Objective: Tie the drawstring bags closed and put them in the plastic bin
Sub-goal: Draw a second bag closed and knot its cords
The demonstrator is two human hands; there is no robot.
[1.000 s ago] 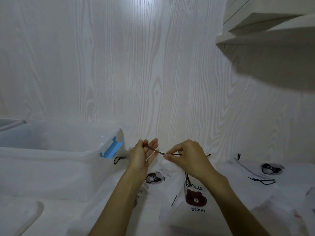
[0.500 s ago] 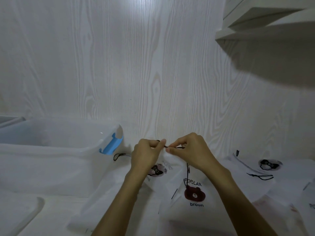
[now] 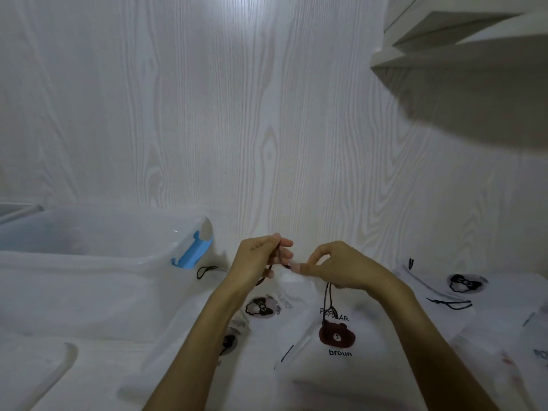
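A white drawstring bag point(image 3: 296, 295) with a bow print is held up at its gathered top, in front of me. My left hand point(image 3: 261, 259) pinches one end of its dark cord point(image 3: 268, 271), and my right hand point(image 3: 341, 268) pinches the cord at the bag's mouth, with another strand hanging below it. Under my right wrist lies a second bag point(image 3: 338, 339) printed with a brown bear and "broun". The clear plastic bin point(image 3: 89, 262) with a blue latch stands to the left.
More white printed bags lie at the right point(image 3: 462, 289) and under my left forearm point(image 3: 231, 339). A loose cord loop point(image 3: 206, 271) lies beside the bin. A clear lid point(image 3: 35, 369) sits at the lower left. A white shelf point(image 3: 462, 46) juts out at the upper right.
My hands came together over the bag's mouth, then shifted slightly. The cord that was stretched taut between them now loops down by my left hand.
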